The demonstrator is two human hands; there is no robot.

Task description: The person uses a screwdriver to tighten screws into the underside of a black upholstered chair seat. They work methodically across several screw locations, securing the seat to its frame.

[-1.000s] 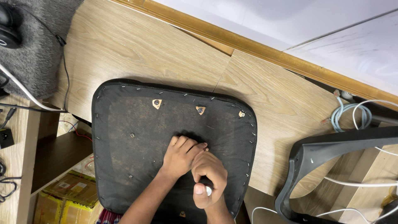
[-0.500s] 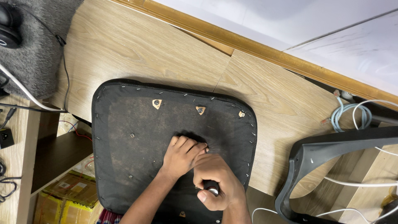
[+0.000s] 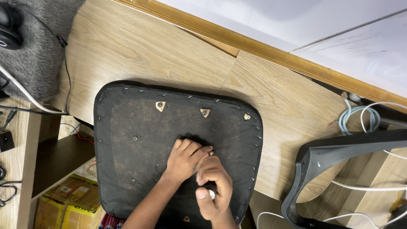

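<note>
With the upturned black seat pad (image 3: 140, 140) flat on the wooden counter (image 3: 127, 46), mid-fastening near pad centre: left hand (image 3: 186, 159) pressed flat, fingers loosely curled, right hand (image 3: 214, 186) closed round a small white-tipped tool (image 3: 211, 194); next likely needs steady downward twist.

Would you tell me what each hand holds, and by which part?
The right hand grips a small white-ended tool, mostly hidden. The left hand rests on the seat underside.

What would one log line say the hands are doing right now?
left hand: flat on seat underside | right hand: gripping small white-ended tool, touching left hand | seat on wooden table
</note>
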